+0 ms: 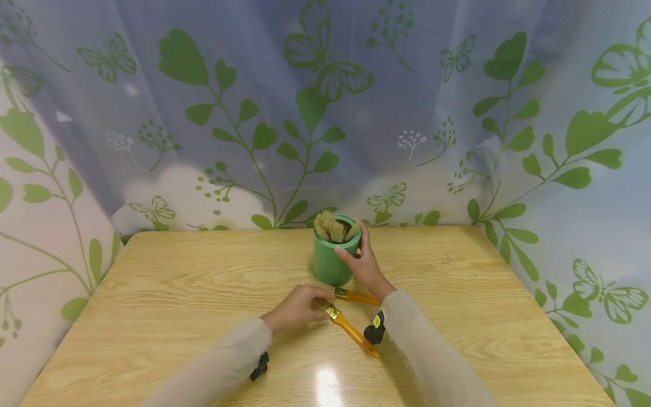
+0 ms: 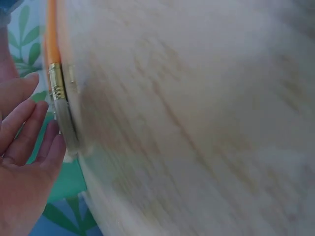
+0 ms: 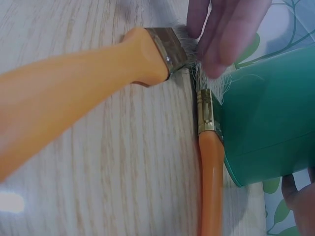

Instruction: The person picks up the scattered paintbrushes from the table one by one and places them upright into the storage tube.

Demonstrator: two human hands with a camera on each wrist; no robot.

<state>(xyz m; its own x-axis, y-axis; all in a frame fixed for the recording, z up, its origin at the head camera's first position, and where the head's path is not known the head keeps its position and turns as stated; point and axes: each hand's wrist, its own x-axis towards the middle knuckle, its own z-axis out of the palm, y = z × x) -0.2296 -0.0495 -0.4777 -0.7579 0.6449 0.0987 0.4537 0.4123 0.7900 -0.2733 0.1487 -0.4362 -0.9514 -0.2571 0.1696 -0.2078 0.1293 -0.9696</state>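
A green cylindrical pot [image 1: 330,263] stands upright at the table's back, sandy bristle tufts [image 1: 333,229] sticking out of its top. My right hand [image 1: 363,263] grips the pot at its right side near the rim, thumb in front and fingers around the far side. Two paintbrushes with orange handles and brass-coloured ferrules lie before the pot: a nearer paintbrush [image 1: 353,333] and a farther paintbrush [image 1: 361,297]. My left hand [image 1: 300,308] is at the nearer brush's bristles, partly hiding them. In the left wrist view its fingers [image 2: 32,130] are loosely bent beside the bristles, not closed around them.
The wooden table [image 1: 203,282] meets a patterned curtain [image 1: 244,113] with green leaves and butterflies at its back edge and on both sides. A black strap device [image 1: 375,329] shows at my right wrist.
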